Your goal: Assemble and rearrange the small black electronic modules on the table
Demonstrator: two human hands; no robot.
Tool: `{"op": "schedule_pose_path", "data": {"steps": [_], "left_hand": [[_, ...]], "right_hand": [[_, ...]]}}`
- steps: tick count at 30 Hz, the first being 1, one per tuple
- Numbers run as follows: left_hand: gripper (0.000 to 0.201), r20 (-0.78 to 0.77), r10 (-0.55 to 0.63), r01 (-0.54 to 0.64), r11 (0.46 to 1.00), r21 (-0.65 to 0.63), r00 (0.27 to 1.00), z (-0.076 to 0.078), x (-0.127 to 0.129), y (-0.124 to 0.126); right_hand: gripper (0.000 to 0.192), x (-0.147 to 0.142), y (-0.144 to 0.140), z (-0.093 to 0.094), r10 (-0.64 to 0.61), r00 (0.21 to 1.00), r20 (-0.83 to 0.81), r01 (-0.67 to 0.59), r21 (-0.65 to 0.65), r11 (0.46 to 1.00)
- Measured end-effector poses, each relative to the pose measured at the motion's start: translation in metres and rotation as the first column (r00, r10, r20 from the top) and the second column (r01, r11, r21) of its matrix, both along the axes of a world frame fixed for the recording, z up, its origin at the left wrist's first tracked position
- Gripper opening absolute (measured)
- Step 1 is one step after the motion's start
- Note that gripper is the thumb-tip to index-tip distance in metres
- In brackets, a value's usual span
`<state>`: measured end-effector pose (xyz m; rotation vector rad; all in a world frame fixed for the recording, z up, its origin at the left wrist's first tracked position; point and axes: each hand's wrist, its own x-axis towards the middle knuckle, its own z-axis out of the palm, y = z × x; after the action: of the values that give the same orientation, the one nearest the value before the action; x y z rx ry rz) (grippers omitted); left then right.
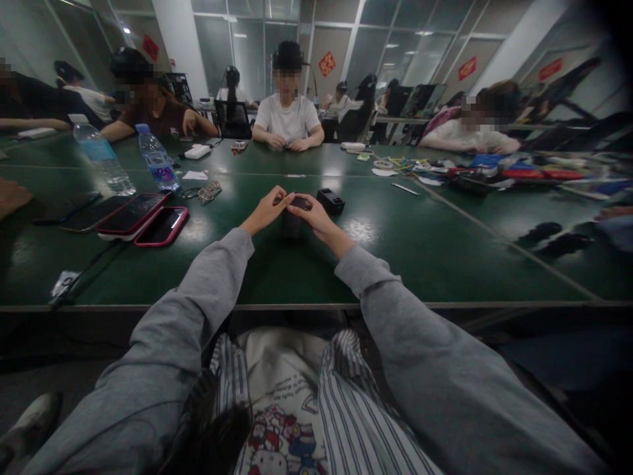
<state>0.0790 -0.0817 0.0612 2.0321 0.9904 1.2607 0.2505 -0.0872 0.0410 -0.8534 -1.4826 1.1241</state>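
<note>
A dark, box-shaped object point(293, 227) stands upright on the green table in front of me. My left hand point(270, 208) has its thumb and fingers bent together at the object's top left. From the other side, my right hand point(312, 214) closes on its top, with the thumb pointing toward the left fingertips. Both sets of fingertips meet over the top and hide part of it. Just beyond my right hand lies a black block with openings in its upper face point(330, 200).
To the left are phones point(161, 226) with pink-red edges, a coiled cable point(210, 192) and two water bottles point(157, 158). A white pen point(405, 189) and a heap of cables and colourful items point(489, 173) lie to the right. Other people sit around the green table point(420, 264).
</note>
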Motion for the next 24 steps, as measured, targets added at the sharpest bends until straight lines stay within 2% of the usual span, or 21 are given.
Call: {"op": "schedule_pose_path", "data": {"steps": [8, 14, 24], "left_hand": [[0.038, 0.011, -0.033, 0.033, 0.999, -0.037, 0.999, -0.0032, -0.0023, 0.0028], [0.039, 0.009, -0.012, 0.012, 1.000, -0.002, 1.000, -0.0006, -0.0018, -0.0015], [0.042, 0.057, -0.039, 0.043, 0.996, -0.079, 0.998, -0.0019, -0.0022, -0.0025]], "right_hand": [[0.069, -0.0020, -0.0016, -0.0023, 0.016, 0.997, -0.069, -0.023, -0.095, 0.995], [0.067, -0.0030, -0.0034, -0.0015, 0.038, 0.994, -0.107, -0.051, -0.121, 0.991], [0.065, -0.0022, -0.0038, 0.0002, 0.002, 0.997, -0.077, -0.007, -0.077, 0.997]]}}
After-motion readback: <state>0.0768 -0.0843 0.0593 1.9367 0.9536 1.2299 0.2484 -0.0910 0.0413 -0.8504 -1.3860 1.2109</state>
